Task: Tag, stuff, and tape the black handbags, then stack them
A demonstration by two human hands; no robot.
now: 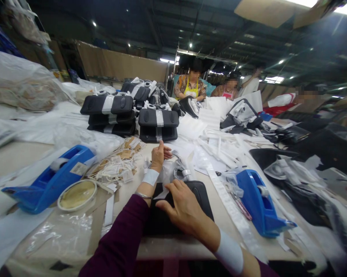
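A black handbag (pixel 200 192) lies flat in front of me, its handles wrapped in whitish padding (pixel 186 174) on the far side. My right hand (pixel 185 204) rests on top of it, thumb apart from the fingers. Thin whitish film (pixel 161 193) shows between that thumb and forefinger; whether it is gripped is unclear. Past the bag's far left edge, my left hand (pixel 159 156) is raised with the thumb up and fingers stretched to the right. Clear plastic (pixel 166 169) lies just below it. Both wrists wear white bands.
Blue tape dispensers stand left (pixel 55 181) and right (pixel 256 204). Near the left one are a tape roll (pixel 77 195) and stringed tags (pixel 117 165). Stacked black bags (pixel 158 118) stand ahead; white foam strips (pixel 219 148) and pink-handled scissors (pixel 242 207) lie right. Co-workers (pixel 193 86) sit beyond.
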